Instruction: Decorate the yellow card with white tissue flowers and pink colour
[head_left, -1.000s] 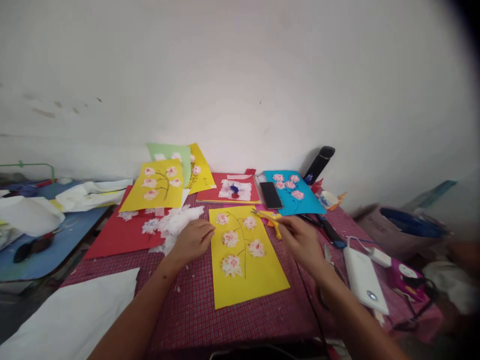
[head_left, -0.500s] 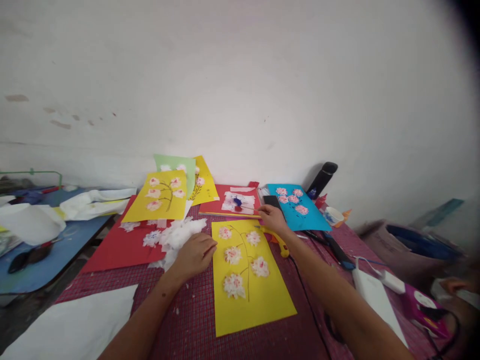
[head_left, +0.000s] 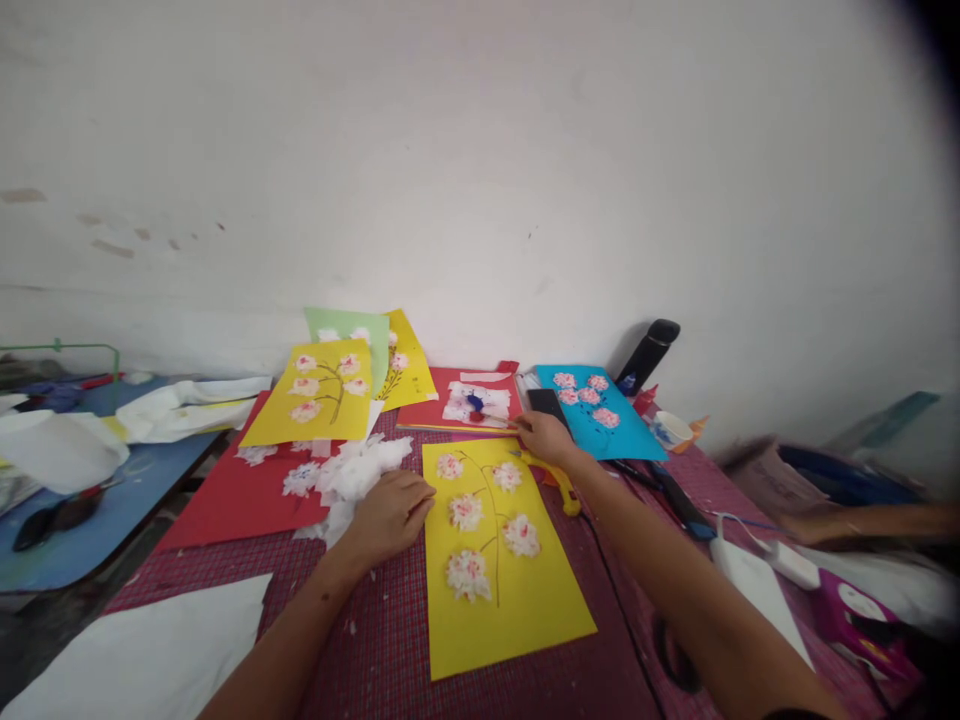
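My right hand (head_left: 546, 438) pinches a thin stick (head_left: 498, 419), its far end at a red paint blot on a white paint-stained sheet (head_left: 491, 400). Beside the red blot is a dark blue one. In front of me lies a yellow card (head_left: 517, 625) with a drawn brown branch and several white crumpled-paper flowers (head_left: 466, 574) with pink marks. At the card's left edge rests my left hand (head_left: 394, 512), fingers curled and closed, with nothing seen in them. A pile of white crumpled paper (head_left: 360, 470) sits just beyond that hand.
Finished-looking flower cards stand at the back left, and a blue card (head_left: 630, 430) lies at the back right. A yellow glue gun (head_left: 566, 490) with a cord lies under my right forearm. A black bottle (head_left: 649, 355), a cup (head_left: 670, 430) and another person's arm (head_left: 870, 522) are at the right.
Both my hands stay nearly in place, the stick still at the red paint. At the right edge, another person's arm has reached further into view.
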